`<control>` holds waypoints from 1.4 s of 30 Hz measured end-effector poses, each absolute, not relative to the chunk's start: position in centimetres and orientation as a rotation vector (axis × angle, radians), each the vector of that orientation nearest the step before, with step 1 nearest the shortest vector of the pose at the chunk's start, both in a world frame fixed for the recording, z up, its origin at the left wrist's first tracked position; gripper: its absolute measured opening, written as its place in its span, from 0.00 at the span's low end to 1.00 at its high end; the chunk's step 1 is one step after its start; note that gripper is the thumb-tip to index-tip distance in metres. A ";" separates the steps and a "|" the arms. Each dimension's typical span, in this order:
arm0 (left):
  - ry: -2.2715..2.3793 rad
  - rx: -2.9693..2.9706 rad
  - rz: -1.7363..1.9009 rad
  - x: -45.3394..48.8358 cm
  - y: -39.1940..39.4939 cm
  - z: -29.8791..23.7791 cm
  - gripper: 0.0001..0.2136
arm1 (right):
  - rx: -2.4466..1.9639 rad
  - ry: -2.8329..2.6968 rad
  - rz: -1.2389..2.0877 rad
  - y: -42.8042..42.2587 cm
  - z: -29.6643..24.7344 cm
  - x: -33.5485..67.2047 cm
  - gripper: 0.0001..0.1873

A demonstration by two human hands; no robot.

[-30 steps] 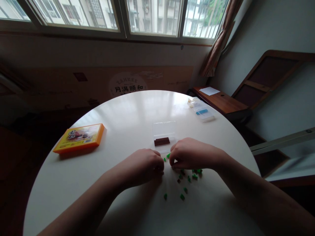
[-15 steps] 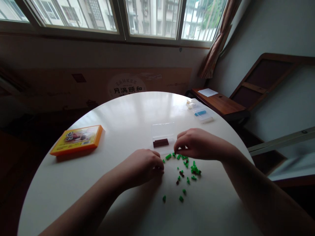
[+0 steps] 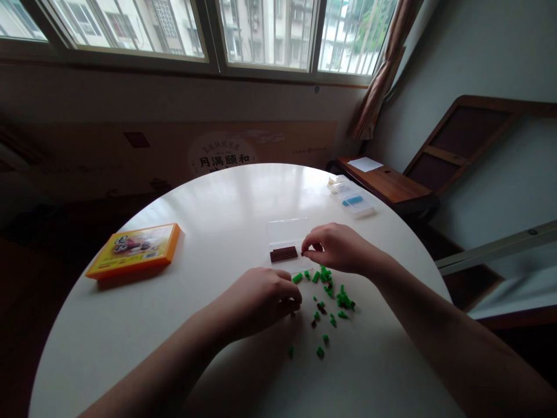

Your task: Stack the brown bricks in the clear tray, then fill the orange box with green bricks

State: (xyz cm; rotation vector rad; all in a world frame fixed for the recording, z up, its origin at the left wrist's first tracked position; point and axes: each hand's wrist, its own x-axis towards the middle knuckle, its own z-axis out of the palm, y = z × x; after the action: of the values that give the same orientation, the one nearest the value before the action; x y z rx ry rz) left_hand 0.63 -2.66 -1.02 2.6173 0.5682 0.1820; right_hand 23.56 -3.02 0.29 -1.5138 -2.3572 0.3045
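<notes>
Several small green bricks lie scattered on the round white table, with one or two dark ones among them. My right hand hovers over a clear plastic box, its fingertips pinched on a small dark brick beside the brown brick block in that box. My left hand rests curled on the table just left of the green bricks, fingers closed on something too small to make out.
An orange flat box lies at the table's left. Clear plastic cases, one with a blue piece, sit at the far right edge. A wooden side table with paper stands beyond. Windows run along the back wall.
My right hand lifted off the green bricks and moved up and away to the clear box, uncovering the pile. My left hand shifted slightly right.
</notes>
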 end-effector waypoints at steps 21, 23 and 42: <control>1.437 2.347 0.470 -0.2 0.2 -2.4 0.08 | -2.094 -2.246 0.016 -2.5 -1.1 20.4 0.14; 1.429 2.341 0.457 -0.2 0.2 -2.3 0.08 | -2.105 -2.244 -0.001 -2.6 -1.1 20.4 0.14; 1.402 2.349 0.422 -0.2 0.0 -2.1 0.07 | -2.016 -2.252 0.046 -3.4 -0.9 20.8 0.14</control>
State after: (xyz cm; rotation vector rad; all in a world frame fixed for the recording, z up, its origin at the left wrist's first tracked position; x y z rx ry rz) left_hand -0.17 -0.01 -2.09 2.3489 1.4021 0.4222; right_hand 20.78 -3.38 -0.91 -2.0165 -2.2519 0.0458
